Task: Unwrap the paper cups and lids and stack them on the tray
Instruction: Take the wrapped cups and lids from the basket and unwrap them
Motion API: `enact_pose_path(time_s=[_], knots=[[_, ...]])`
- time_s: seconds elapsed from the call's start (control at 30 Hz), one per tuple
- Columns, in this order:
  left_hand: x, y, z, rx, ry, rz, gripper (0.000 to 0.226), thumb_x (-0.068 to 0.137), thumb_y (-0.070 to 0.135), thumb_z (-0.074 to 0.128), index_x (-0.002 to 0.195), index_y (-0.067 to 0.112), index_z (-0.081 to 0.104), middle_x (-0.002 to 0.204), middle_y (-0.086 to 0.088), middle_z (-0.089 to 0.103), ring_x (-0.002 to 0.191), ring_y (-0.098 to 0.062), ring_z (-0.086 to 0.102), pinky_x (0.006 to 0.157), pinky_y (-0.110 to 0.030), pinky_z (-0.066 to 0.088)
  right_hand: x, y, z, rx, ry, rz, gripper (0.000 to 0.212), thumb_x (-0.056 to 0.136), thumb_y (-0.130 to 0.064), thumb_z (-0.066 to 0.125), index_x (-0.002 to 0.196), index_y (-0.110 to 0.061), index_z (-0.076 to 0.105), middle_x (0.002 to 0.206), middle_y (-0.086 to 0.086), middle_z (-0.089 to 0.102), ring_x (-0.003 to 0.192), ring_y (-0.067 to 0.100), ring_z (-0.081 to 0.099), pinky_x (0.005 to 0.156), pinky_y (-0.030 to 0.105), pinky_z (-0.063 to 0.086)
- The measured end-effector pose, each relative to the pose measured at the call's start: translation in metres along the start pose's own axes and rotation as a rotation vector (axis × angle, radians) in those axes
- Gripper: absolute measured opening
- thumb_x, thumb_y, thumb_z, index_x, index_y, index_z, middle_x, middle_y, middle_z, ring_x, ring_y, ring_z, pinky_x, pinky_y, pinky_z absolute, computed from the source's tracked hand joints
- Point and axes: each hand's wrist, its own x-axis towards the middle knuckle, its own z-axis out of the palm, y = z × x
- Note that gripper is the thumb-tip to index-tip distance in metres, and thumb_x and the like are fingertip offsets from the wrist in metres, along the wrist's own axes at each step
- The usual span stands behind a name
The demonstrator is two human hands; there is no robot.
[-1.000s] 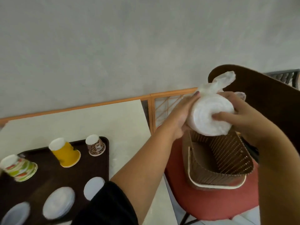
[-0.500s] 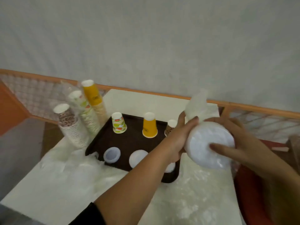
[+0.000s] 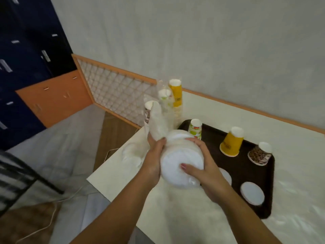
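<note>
Compared with half a second ago, my view has swung left, so the tray now lies to my right and a dark blue cabinet (image 3: 26,50) shows at the far left; I still hold the same wrapped bundle in both hands.

Nearest me, my left hand (image 3: 154,161) grips the left side of the wrapped stack of lids (image 3: 181,166), fingers curled round the gathered plastic. My right hand (image 3: 204,169) holds the right side, thumb pressed on the flat round face turned toward me. The bundle hangs above the bench (image 3: 290,217) near its left edge, just left of the tray. A twisted tail of plastic wrap (image 3: 158,124) sticks up and away from the bundle.

The dark brown tray (image 3: 263,205) rests on the bench. On it I count two loose white lids lying flat: one (image 3: 252,193) near the front edge, one (image 3: 226,176) partly hidden behind my right wrist. Further back on it stand three upside-down cups in a row: a green-patterned cup (image 3: 195,128), a yellow cup (image 3: 232,141) and a brown-patterned cup (image 3: 261,154).

Beyond the tray's far left corner stand three tall wrapped sleeves of cups: brown-patterned (image 3: 148,113), green-patterned (image 3: 165,106) and yellow (image 3: 176,97).
</note>
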Motion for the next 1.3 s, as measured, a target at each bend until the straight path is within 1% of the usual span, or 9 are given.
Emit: enact_pose_path(time_s=[0.1,0.2,0.3,0.5,0.6,0.73,0.83,1.0,1.3], knots=[[0.009,-0.001,-0.049,0.254,0.117,0.215,0.072,0.086,0.035,0.059,0.136,0.054,0.011,0.148,-0.001,0.029,0.128,-0.021,0.042,0.104,-0.047,0.041,0.011,0.012,0.045,-0.053,0.041,0.027,0.061,0.065,-0.033,0.081,0.097,-0.069,0.044,0.118,-0.015,0.042,0.107,0.01,0.047,0.091,0.033,0.048],[0.017,-0.012,-0.094,0.526,0.18,0.256,0.034,0.095,0.023,0.054,0.12,0.041,0.041,0.131,0.0,0.036,0.117,-0.019,0.046,0.1,-0.036,0.04,0.019,0.027,0.082,-0.081,0.055,0.063,0.056,0.06,-0.04,0.078,0.1,-0.063,0.045,0.118,-0.011,0.044,0.103,0.007,0.049,0.093,0.03,0.047],[0.008,-0.021,-0.127,0.533,0.146,0.045,0.01,0.099,0.028,0.044,0.099,0.03,0.053,0.107,0.005,0.056,0.112,-0.019,0.053,0.094,-0.031,0.04,0.029,0.042,0.107,-0.255,0.064,0.09,0.059,0.061,-0.048,0.076,0.105,-0.055,0.038,0.123,-0.005,0.036,0.11,0.011,0.044,0.09,0.021,0.04],[0.029,-0.051,-0.166,0.146,0.154,-0.621,0.066,0.095,0.055,0.018,0.141,0.009,0.034,0.141,-0.015,0.044,0.128,-0.037,0.043,0.104,-0.045,0.036,0.042,0.071,0.143,-0.718,0.019,0.187,0.084,0.066,-0.077,0.055,0.137,-0.046,0.023,0.146,-0.006,0.014,0.133,0.016,0.024,0.11,0.028,0.029],[0.032,-0.069,-0.18,0.229,0.088,-0.535,0.063,0.097,0.053,0.018,0.138,0.01,0.04,0.134,-0.013,0.05,0.124,-0.034,0.048,0.106,-0.045,0.039,0.042,0.084,0.161,-0.834,0.085,0.161,0.083,0.069,-0.083,0.04,0.139,-0.047,0.015,0.148,-0.007,0.004,0.136,0.016,0.015,0.114,0.027,0.02],[0.033,-0.077,-0.19,0.42,0.139,-0.407,0.053,0.091,0.059,0.021,0.103,0.02,0.054,0.097,-0.004,0.064,0.088,-0.02,0.059,0.09,-0.038,0.045,0.04,0.109,0.178,-0.874,0.15,0.085,0.089,0.062,-0.087,0.028,0.139,-0.043,0.018,0.146,-0.003,0.004,0.134,0.023,0.02,0.111,0.037,0.027],[0.038,-0.086,-0.196,0.674,0.264,-0.192,0.06,0.094,0.059,0.029,0.116,0.013,0.059,0.121,-0.006,0.055,0.114,-0.029,0.049,0.105,-0.04,0.033,0.041,0.12,0.182,-0.951,0.153,0.031,0.085,0.075,-0.085,0.024,0.141,-0.033,0.025,0.148,0.013,0.028,0.131,0.033,0.036,0.101,0.042,0.038],[0.036,-0.093,-0.203,0.571,-0.119,-0.006,0.103,0.049,0.091,0.052,0.135,0.045,0.019,0.136,0.021,0.032,0.125,-0.006,0.038,0.1,-0.025,0.04,0.038,0.12,0.177,-1.059,0.112,0.065,0.091,0.077,-0.08,0.03,0.147,-0.023,0.026,0.15,0.018,0.033,0.13,0.038,0.043,0.09,0.046,0.047],[0.032,-0.1,-0.207,0.748,-0.126,0.109,0.103,0.048,0.086,0.062,0.134,0.048,0.019,0.139,0.026,0.029,0.129,-0.01,0.034,0.109,-0.038,0.036,0.029,0.125,0.161,-1.109,-0.017,-0.03,0.106,0.071,-0.088,0.031,0.148,-0.016,0.024,0.154,0.019,0.025,0.138,0.037,0.031,0.107,0.047,0.014]])
